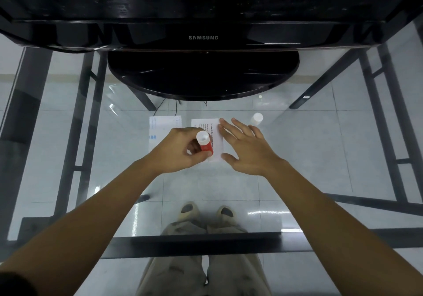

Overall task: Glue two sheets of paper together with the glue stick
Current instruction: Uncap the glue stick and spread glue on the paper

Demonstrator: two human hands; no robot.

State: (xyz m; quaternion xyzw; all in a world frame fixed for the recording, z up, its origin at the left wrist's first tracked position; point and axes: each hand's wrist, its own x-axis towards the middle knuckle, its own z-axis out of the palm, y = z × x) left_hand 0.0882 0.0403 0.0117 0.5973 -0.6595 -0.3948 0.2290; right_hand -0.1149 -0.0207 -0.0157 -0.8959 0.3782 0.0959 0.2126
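Two small printed sheets lie side by side on the glass table. The left sheet [160,125] is partly hidden by my left hand. On the right sheet [209,126] rests my right hand [246,147], fingers spread flat over its right edge. My left hand [177,150] grips a red glue stick [205,145], held upright with its lower end on the right sheet's near left part. The stick's white cap [256,119] stands apart on the glass, to the right of the sheets.
A black Samsung monitor [203,37] with a round stand [203,78] fills the far side of the glass table [320,158]. Black table frame bars [194,243] run along the near edge and sides. My legs and shoes show through the glass.
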